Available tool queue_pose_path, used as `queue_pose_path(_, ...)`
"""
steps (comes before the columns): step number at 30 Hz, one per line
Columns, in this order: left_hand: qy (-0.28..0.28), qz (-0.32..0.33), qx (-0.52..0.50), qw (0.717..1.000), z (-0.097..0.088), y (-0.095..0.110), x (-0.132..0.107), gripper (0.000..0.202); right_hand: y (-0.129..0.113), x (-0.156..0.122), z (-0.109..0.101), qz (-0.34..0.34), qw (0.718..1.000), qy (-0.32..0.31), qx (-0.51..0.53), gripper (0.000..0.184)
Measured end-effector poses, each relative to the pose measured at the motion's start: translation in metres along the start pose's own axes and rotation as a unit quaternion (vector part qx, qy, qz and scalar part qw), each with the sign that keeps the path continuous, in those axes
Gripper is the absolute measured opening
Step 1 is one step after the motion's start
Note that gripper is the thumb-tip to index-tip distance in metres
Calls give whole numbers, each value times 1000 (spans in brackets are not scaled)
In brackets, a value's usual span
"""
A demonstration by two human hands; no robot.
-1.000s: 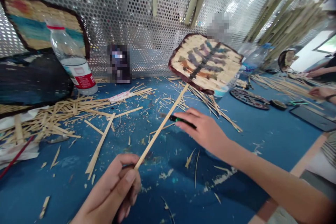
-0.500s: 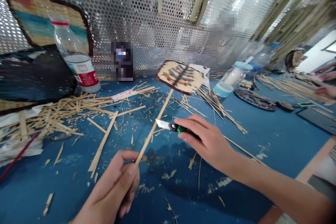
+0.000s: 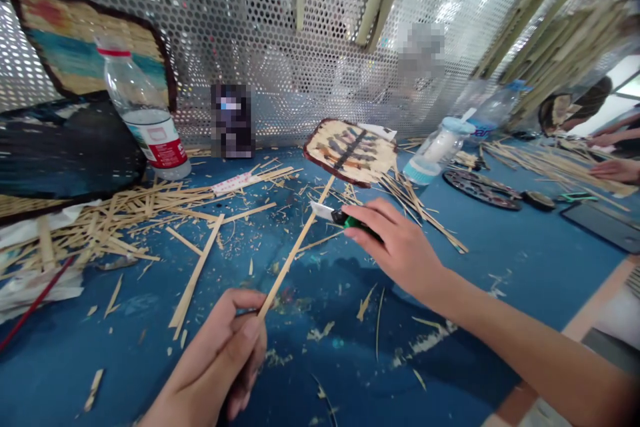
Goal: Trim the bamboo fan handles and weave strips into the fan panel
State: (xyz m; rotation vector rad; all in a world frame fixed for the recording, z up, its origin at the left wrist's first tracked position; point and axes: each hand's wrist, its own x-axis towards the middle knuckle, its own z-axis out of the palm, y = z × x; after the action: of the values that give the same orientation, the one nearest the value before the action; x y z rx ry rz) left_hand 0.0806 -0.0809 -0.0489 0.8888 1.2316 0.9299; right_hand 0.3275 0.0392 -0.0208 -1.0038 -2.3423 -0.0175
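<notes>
My left hand [image 3: 233, 340] grips the near end of a thin bamboo strip [image 3: 291, 255], which slants up and away over the blue table. In my right hand [image 3: 400, 247] is a green and black utility knife [image 3: 361, 224], its blade out and lying against the upper part of the strip. The strip's far end reaches toward a woven fan-shaped panel [image 3: 345, 152] with a dark painted pattern and brown rim. Shavings and a few split strips [image 3: 197, 273] lie around both hands.
Left, a heap of bamboo offcuts [image 3: 127, 227] lies before a water bottle [image 3: 157, 140] and painted woven panels [image 3: 100, 40]. A lidded cup [image 3: 435, 150], a paint palette [image 3: 480, 190] and a phone [image 3: 603, 227] are on the right. Another person's hand [image 3: 617, 170] shows far right.
My right hand has slid the knife blade farther up the strip, away from my left hand. The left hand keeps its hold in nearly the same place.
</notes>
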Motion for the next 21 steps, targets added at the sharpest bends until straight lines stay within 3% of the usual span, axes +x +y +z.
queue_pose_path(6, -17, 2, 9, 1000, -4, -6, 1, 44, -8, -3, -1, -108, 993, -46, -20, 34)
queue_pose_path(11, -2, 7, -10, 1000, -2, 0, 0, 43, 6, 3, 0, -12, 1000, 5, -28, 35)
queue_pose_path(17, -17, 8, -3, 1000, -2, 2, 1, 46, -2, 0, 1, -58, 995, -74, 43, 35)
queue_pose_path(21, -3, 6, -4, 1000, -1, 2, 3, 53, 8, 2, 3, 2, 1000, -8, 18, 34)
